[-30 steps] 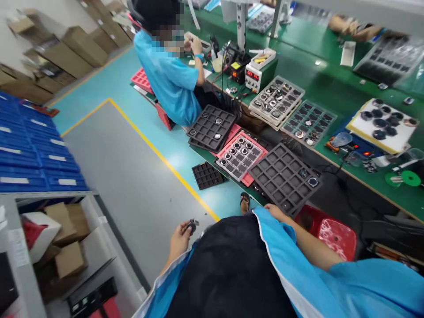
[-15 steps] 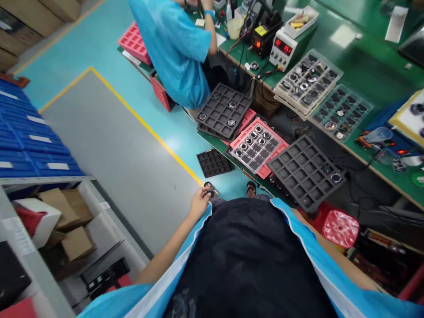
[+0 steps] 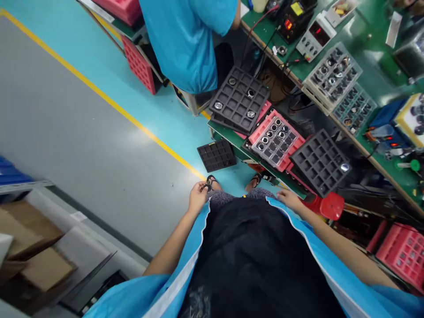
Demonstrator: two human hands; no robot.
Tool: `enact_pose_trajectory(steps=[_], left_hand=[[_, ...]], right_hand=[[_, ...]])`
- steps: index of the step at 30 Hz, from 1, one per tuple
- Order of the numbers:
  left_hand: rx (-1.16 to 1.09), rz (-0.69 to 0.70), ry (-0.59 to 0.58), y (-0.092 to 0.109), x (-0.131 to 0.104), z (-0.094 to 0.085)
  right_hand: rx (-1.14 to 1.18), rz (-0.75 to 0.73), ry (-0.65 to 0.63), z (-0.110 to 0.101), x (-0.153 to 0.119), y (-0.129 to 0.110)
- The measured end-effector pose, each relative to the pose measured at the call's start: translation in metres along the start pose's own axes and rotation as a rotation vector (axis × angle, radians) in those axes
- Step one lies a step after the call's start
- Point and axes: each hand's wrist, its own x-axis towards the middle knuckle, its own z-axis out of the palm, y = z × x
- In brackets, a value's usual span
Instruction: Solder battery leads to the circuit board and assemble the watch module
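My left hand (image 3: 198,195) hangs low at my left side, its fingers closed on a small dark round watch case (image 3: 207,187). Fine detail on that piece is too small to make out. At my right side, my right hand (image 3: 289,198) hangs beside the jacket edge, with its fingers loosely apart and nothing visible in them. The closest things to it are a black compartment tray (image 3: 320,163) holding a few round watch pieces and a red stool (image 3: 332,206).
A seated co-worker in a blue shirt (image 3: 185,48) is ahead. A low green shelf holds another black tray (image 3: 240,99) and a clear tray of watch pieces (image 3: 274,139). One black tray (image 3: 217,156) lies near my feet. Shelving with cardboard boxes (image 3: 46,265) stands left.
My view has swung and moved, so the shelving slides off to the left. My right hand has come into sight. The left hand still holds the watch case.
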Motion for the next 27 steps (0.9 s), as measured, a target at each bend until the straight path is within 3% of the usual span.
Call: enact_pose_trajectory(steps=[6, 10, 14, 18, 22, 27], left_hand=[[-0.026, -0.068, -0.021, -0.015, 0.017, -0.027], [-0.045, -0.092, -0.017, -0.014, 0.027, -0.031], [0.007, -0.105, -0.033, 0.001, 0.032, -0.033], [0.099, -0.094, -0.058, 0.031, 0.039, -0.030], [0.192, -0.051, -0.050, 0.078, 0.049, -0.019], [0.306, 0.019, -0.054, 0.142, 0.072, 0.016]], right_hand=[[-0.080, -0.031, -0.083, 0.020, 0.008, -0.046], [-0.120, 0.021, -0.176, 0.030, 0.002, -0.047], [-0.075, 0.138, -0.170, 0.031, 0.009, -0.035], [0.028, 0.213, -0.150, 0.032, 0.031, -0.024], [0.146, 0.238, -0.166, 0.035, 0.060, -0.024], [0.305, 0.241, -0.177, 0.022, 0.096, -0.026]])
